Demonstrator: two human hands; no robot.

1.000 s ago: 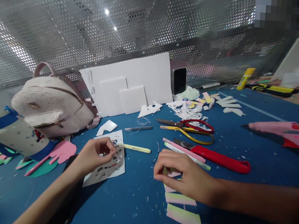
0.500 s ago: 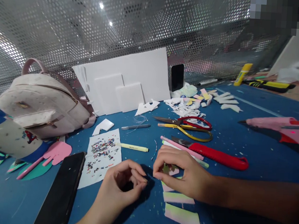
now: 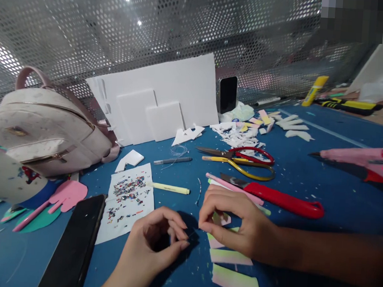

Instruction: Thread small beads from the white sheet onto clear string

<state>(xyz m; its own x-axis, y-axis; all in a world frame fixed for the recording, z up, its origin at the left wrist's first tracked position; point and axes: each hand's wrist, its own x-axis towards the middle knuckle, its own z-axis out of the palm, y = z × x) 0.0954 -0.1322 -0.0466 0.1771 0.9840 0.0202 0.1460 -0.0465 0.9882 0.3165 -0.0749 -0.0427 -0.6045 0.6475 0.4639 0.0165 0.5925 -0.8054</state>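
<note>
My left hand [image 3: 160, 239] hovers low over the blue table, its fingers curled in and the thumb tip close to them. Facing it, my right hand [image 3: 238, 221] pinches thumb against forefinger. Whatever lies between the fingertips is too fine to make out; a faint thin line may run between the hands. Beyond them lies a short beaded thread [image 3: 199, 191]. Left of my left hand, small multicoloured beads [image 3: 129, 189] are spread on a pale paper sheet [image 3: 115, 230]. Beneath my right hand are green-and-pink paper strips [image 3: 236, 280].
Behind my right hand lie a red-handled cutter knife [image 3: 282, 200], scissors [image 3: 252, 156] and pens. A pink glue gun [image 3: 354, 157] rests at right. At left are a black phone [image 3: 74, 244] and a backpack [image 3: 48, 124]. White foam boards [image 3: 195, 84] lean at the back.
The view has shifted slightly, so most things sit a little differently. My left thumb has dropped slightly away from the fingertips. My right hand keeps its pinch and is slightly further right in view.
</note>
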